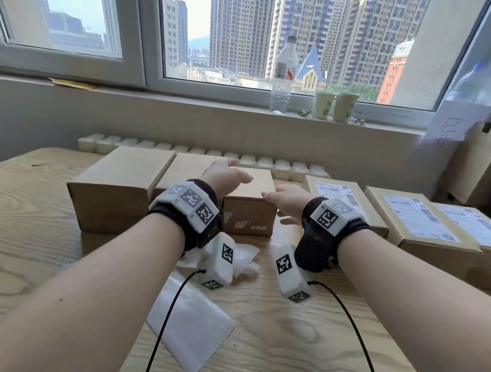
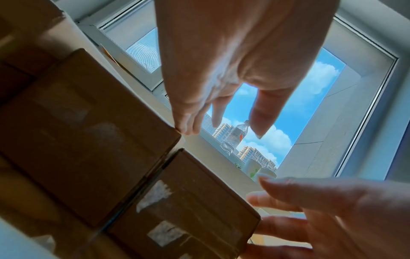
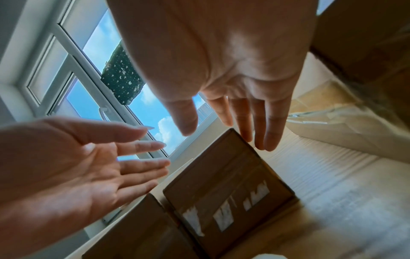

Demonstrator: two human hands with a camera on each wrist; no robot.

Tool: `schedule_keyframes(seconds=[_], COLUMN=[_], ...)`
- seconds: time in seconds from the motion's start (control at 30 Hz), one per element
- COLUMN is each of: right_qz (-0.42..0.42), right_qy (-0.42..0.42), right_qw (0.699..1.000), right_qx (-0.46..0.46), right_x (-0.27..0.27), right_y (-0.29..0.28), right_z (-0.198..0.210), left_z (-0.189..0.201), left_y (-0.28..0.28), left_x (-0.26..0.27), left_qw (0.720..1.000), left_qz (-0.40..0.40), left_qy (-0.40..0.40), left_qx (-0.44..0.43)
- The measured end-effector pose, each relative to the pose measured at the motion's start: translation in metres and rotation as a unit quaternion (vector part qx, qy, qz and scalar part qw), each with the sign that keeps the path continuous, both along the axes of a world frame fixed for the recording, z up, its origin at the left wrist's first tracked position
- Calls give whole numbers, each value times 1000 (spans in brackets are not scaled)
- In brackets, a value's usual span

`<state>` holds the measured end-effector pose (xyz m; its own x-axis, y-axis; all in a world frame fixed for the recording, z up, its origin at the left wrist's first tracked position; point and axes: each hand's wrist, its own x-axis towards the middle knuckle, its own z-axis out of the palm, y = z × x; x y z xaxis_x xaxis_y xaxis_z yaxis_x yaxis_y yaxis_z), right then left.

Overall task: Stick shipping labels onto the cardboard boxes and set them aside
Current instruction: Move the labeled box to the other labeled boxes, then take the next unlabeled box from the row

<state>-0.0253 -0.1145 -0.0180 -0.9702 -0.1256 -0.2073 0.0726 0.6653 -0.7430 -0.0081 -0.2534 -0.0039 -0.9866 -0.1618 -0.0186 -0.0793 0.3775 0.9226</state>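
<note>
A small plain cardboard box point(image 1: 248, 203) with torn white label scraps on its front stands mid-table. My left hand point(image 1: 234, 175) hovers over its top left with fingers spread and straight. At the box's right edge is my right hand point(image 1: 281, 203), fingers also straight and holding nothing. In the left wrist view the left hand point(image 2: 224, 126) is open above the box point(image 2: 188, 210), and the right hand point(image 2: 321, 210) reaches in beside it. In the right wrist view the right hand point(image 3: 224, 138) has its fingertips by the box's point(image 3: 228, 184) far corner; contact cannot be told.
A larger plain box point(image 1: 115, 190) stands left of the small one, another point(image 1: 190, 166) behind. Three labelled boxes point(image 1: 417, 222) lie at the right. White backing sheets point(image 1: 190, 319) lie on the wooden table point(image 1: 35, 217). A bottle point(image 1: 282, 77) and cups stand on the sill.
</note>
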Motion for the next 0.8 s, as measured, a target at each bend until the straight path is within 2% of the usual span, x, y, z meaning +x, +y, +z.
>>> schedule_keyframes(seconds=[0.1, 0.27, 0.43, 0.67, 0.8], right_qz=[-16, -90, -72, -113, -127], right_qy=[-12, -20, -35, -77, -51], right_qw=[999, 993, 996, 981, 976], right_qx=[-25, -72, -44, -140, -171], right_x=[-4, -12, -17, -21, -20], right_y=[1, -1, -4, 0, 7], right_z=[-7, -12, -11, -4, 8], left_z=[-2, -5, -8, -9, 5], left_y=[6, 14, 16, 20, 29], left_x=[0, -3, -4, -3, 3], left_qw=[1000, 999, 998, 997, 996], left_qz=[-16, 0, 31, 46, 46], left_qy=[-12, -17, -40, -62, -22], left_qx=[-6, -35, -34, 21, 77])
